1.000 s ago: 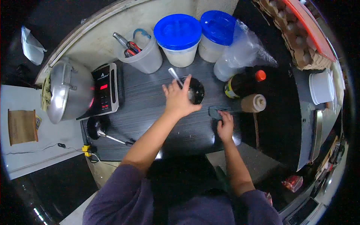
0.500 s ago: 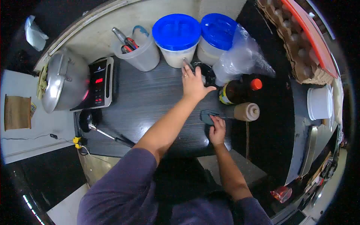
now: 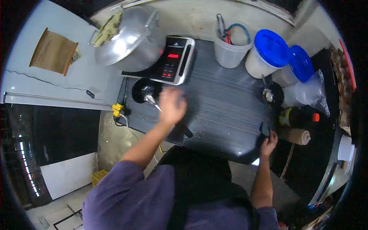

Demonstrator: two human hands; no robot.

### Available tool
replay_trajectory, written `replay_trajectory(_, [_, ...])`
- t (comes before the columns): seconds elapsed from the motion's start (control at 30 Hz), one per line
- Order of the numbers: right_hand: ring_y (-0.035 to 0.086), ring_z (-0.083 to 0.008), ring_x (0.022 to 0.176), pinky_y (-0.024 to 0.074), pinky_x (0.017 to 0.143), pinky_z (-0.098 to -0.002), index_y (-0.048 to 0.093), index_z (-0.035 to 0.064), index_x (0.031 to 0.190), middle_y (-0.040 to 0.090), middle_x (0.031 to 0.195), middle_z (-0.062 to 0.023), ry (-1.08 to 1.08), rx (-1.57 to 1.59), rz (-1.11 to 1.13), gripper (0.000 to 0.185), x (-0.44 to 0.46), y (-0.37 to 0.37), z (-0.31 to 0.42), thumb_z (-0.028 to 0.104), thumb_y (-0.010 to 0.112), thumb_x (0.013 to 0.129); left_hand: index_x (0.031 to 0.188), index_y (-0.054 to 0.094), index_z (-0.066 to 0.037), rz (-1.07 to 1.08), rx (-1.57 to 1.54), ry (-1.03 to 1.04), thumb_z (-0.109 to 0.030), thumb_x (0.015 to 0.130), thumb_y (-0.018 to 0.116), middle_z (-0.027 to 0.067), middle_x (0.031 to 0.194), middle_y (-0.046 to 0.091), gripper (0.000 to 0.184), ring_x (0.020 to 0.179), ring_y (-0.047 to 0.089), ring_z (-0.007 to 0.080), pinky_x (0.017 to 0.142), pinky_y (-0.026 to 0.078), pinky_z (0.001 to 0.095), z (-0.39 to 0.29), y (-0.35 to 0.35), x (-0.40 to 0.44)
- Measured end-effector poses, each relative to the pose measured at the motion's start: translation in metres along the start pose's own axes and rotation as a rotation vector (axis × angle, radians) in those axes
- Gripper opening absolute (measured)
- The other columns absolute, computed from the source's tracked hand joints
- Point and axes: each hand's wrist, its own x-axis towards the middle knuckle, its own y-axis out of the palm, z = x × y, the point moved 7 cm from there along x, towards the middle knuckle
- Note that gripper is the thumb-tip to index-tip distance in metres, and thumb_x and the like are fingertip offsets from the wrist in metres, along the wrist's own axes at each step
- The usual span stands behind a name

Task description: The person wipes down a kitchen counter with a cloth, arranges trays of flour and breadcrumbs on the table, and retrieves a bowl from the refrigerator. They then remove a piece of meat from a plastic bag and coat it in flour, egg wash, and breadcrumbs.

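Okay, black ladle (image 3: 143, 90) sat just left of left hand (image 3: 172, 105), fingers blurred, grip unreadable; right hand's (image 3: 270, 144) fingers touched dark cloth (image 3: 264, 129), pinch unclear. Left had quit the black bowl (image 3: 273, 96) beyond right fingers; bowl work looked paused.

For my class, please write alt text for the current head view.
A person's blurred left hand is over a long-handled utensil on a dark table, while the right hand touches a dark cloth. Behind are a metal pot on a cooktop and two blue-lidded tubs.
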Motion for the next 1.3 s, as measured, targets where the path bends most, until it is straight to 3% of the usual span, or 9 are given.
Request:
replay_trajectory(0.13, [0.050, -0.0363, 0.110, 0.0395, 0.098, -0.0441, 0.061, 0.0054, 0.120, 0.054, 0.117, -0.0193, 0.049, -0.067, -0.021, 0.045, -0.003, 0.010, 0.016, 0.005, 0.051, 0.076, 0.109, 0.048, 0.001, -0.237, -0.025, -0.646, -0.017, 0.077, 0.068, 0.0162, 0.101, 0.050, 0.042, 0.093, 0.051, 0.0297, 0.080, 0.043, 0.0376, 0.171, -0.057, -0.071])
replay_trajectory(0.2, [0.051, -0.0348, 0.110, 0.0399, 0.098, -0.0423, 0.063, 0.0055, 0.118, 0.054, 0.117, -0.0173, 0.086, 0.025, -0.015, 0.045, -0.005, 0.018, 0.029, 0.000, 0.051, 0.074, 0.114, 0.043, -0.003, -0.320, -0.675, -1.226, -0.021, 0.083, 0.064, 0.0137, 0.105, 0.049, 0.043, 0.086, 0.055, 0.0274, 0.070, 0.048, 0.0381, 0.237, -0.032, -0.121])
replay_trajectory(0.3, [0.052, -0.0359, 0.108, 0.0410, 0.095, -0.0437, 0.062, 0.0054, 0.117, 0.055, 0.117, -0.0178, 0.013, -0.202, 0.052, 0.045, -0.017, 0.031, 0.060, 0.007, 0.058, 0.072, 0.129, 0.034, -0.008, -0.253, -1.078, -1.362, -0.023, 0.088, 0.058, 0.0149, 0.120, 0.045, 0.050, 0.085, 0.061, 0.0295, 0.064, 0.053, 0.0398, 0.238, -0.023, -0.126])
replay_trajectory(0.47, [0.053, -0.0380, 0.105, 0.0411, 0.093, -0.0471, 0.058, 0.0049, 0.120, 0.058, 0.113, -0.0198, -0.114, -0.376, 0.028, 0.054, -0.028, 0.040, 0.231, 0.012, 0.065, 0.067, 0.145, 0.017, -0.024, -0.122, -1.223, -1.189, -0.015, 0.091, 0.048, 0.0189, 0.135, 0.037, 0.063, 0.079, 0.066, 0.0367, 0.062, 0.059, 0.0402, 0.255, -0.008, -0.094])
replay_trajectory(0.6, [0.050, -0.0366, 0.116, 0.0394, 0.098, -0.0462, 0.053, 0.0046, 0.127, 0.055, 0.123, -0.0198, -0.251, 0.092, 0.485, 0.057, -0.069, 0.129, 0.354, 0.034, 0.069, 0.080, 0.145, 0.016, -0.023, -0.076, -1.188, -1.135, -0.002, 0.084, 0.042, 0.0193, 0.129, 0.044, 0.070, 0.079, 0.065, 0.0361, 0.060, 0.060, 0.0407, 0.253, -0.005, -0.073])
replay_trajectory(0.73, [0.052, -0.0340, 0.112, 0.0407, 0.098, -0.0460, 0.050, 0.0068, 0.130, 0.057, 0.118, -0.0166, -0.364, 0.078, 0.665, 0.056, -0.090, 0.182, 0.418, 0.022, 0.067, 0.078, 0.146, 0.014, -0.020, -0.093, -1.096, -1.110, 0.006, 0.080, 0.040, 0.0192, 0.133, 0.039, 0.075, 0.094, 0.060, 0.0365, 0.064, 0.061, 0.0445, 0.255, -0.007, -0.074])
replay_trajectory(0.87, [0.058, -0.0320, 0.101, 0.0440, 0.091, -0.0468, 0.054, 0.0096, 0.127, 0.062, 0.104, -0.0136, -0.397, 0.017, 0.724, 0.048, -0.094, 0.212, 0.411, 0.013, 0.062, 0.079, 0.145, 0.011, -0.021, -0.099, -1.057, -1.077, 0.009, 0.080, 0.040, 0.0186, 0.137, 0.032, 0.078, 0.108, 0.052, 0.0370, 0.067, 0.061, 0.0472, 0.229, -0.023, -0.078])
replay_trajectory(1.07, [0.060, -0.0306, 0.095, 0.0459, 0.084, -0.0431, 0.063, 0.0123, 0.116, 0.063, 0.096, -0.0119, -0.261, 0.229, 0.485, 0.037, -0.041, 0.112, 0.365, 0.007, 0.061, 0.080, 0.142, 0.009, -0.025, 0.077, -1.182, -1.052, 0.009, 0.080, 0.041, 0.0193, 0.136, 0.031, 0.078, 0.108, 0.054, 0.0356, 0.071, 0.061, 0.0452, 0.141, -0.026, -0.074])
replay_trajectory(1.3, [0.059, -0.0309, 0.092, 0.0439, 0.084, -0.0420, 0.067, 0.0116, 0.105, 0.063, 0.095, -0.0090, -0.211, -0.085, 0.166, 0.029, 0.042, 0.047, 0.225, 0.002, 0.059, 0.079, 0.143, 0.004, -0.025, 0.386, -1.409, -0.997, 0.009, 0.082, 0.040, 0.0219, 0.136, 0.031, 0.078, 0.097, 0.061, 0.0370, 0.075, 0.061, 0.0456, 0.020, 0.091, -0.021])
